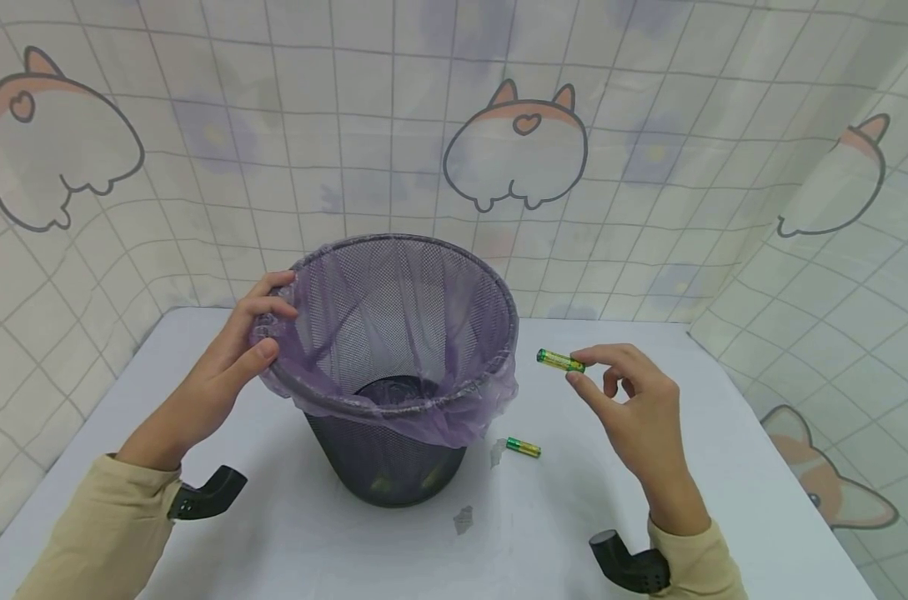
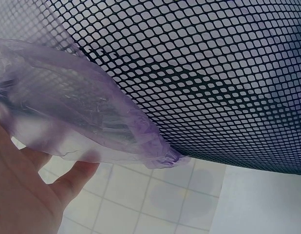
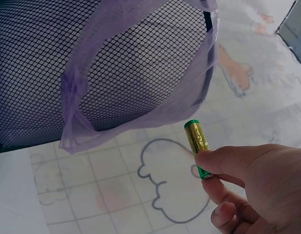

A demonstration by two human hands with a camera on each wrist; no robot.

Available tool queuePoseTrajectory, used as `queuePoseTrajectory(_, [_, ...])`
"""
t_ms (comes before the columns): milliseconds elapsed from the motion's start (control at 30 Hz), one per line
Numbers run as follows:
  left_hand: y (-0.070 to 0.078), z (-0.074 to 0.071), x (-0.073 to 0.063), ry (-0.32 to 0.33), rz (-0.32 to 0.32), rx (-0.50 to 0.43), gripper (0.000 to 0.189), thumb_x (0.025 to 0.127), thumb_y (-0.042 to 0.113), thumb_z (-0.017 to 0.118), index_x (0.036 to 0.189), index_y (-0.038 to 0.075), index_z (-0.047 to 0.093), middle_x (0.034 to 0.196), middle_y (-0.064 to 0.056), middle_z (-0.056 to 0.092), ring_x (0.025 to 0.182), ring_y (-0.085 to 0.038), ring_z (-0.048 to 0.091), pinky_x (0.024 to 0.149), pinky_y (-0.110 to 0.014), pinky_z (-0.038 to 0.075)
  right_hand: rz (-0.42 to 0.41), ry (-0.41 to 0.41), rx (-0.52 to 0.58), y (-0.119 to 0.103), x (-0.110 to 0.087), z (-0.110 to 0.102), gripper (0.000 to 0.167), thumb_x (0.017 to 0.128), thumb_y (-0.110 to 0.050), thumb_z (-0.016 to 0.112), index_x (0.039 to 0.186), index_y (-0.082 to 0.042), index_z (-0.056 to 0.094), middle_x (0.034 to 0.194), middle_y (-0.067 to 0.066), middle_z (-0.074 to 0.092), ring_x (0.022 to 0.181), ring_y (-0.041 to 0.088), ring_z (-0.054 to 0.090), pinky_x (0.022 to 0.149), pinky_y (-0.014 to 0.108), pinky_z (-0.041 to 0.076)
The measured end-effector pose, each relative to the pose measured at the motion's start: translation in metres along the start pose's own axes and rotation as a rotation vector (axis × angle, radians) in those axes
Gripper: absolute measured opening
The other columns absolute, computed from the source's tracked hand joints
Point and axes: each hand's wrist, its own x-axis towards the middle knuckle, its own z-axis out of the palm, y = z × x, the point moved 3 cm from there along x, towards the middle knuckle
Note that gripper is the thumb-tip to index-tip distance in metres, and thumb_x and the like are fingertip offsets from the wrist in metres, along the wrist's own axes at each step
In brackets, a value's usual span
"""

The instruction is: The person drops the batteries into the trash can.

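A black mesh wastebasket [image 1: 401,454] stands on the white table, lined with a thin purple plastic bag [image 1: 469,417] folded over its rim. My left hand [image 1: 228,354] holds the rim at the left, fingers over the edge and bag; the left wrist view shows the fingers [image 2: 80,178] against the loose bag skirt. To the right of the wastebasket, my right hand [image 1: 637,400] pinches a green and gold battery [image 1: 560,360] by one end between thumb and forefinger. In the right wrist view that battery [image 3: 197,146] is just outside the bagged rim.
A second green and gold battery [image 1: 524,447] lies on the table [image 1: 574,500] to the right of the wastebasket's base. Two grey worn patches mark the tabletop nearby. Greenish-yellow spots show through the lower mesh. A checked curtain with cartoon animals [image 1: 521,150] surrounds the table's back and sides.
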Motion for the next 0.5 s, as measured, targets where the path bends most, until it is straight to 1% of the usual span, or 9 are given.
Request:
queuePoseTrajectory(133, [-0.001,0.0,0.0,0.001,-0.003,0.006,0.03,0.097,0.013,0.042,0.127,0.006,0.042,0.159,0.003,0.018,0.149,-0.028,0.007,0.098,-0.083,0.006,-0.015,0.016,0.014,-0.004,0.004,-0.004,0.024,0.078,-0.002,0.077,0.1,-0.011,0.073,0.094,0.001,0.067,0.066,0.005,0.041,0.059,0.022,0.031])
queuePoseTrajectory(367, [-0.001,0.0,0.0,-0.003,-0.008,0.009,0.031,0.097,0.013,0.041,0.127,0.005,0.041,0.159,0.003,0.017,0.15,-0.028,0.007,0.098,-0.084,0.007,-0.037,0.041,0.035,-0.013,0.011,-0.009,0.025,0.078,-0.003,0.077,0.1,-0.012,0.074,0.091,-0.001,0.065,0.066,0.004,0.042,0.06,0.02,0.031])
queuePoseTrajectory(500, [-0.001,0.0,0.0,-0.002,-0.005,0.004,0.03,0.097,0.013,0.041,0.127,0.008,0.042,0.159,0.003,0.017,0.15,-0.028,0.006,0.098,-0.083,0.005,-0.056,0.055,0.043,-0.019,0.014,-0.011,0.025,0.077,-0.003,0.078,0.1,-0.013,0.074,0.09,-0.003,0.063,0.066,0.005,0.042,0.061,0.02,0.03])
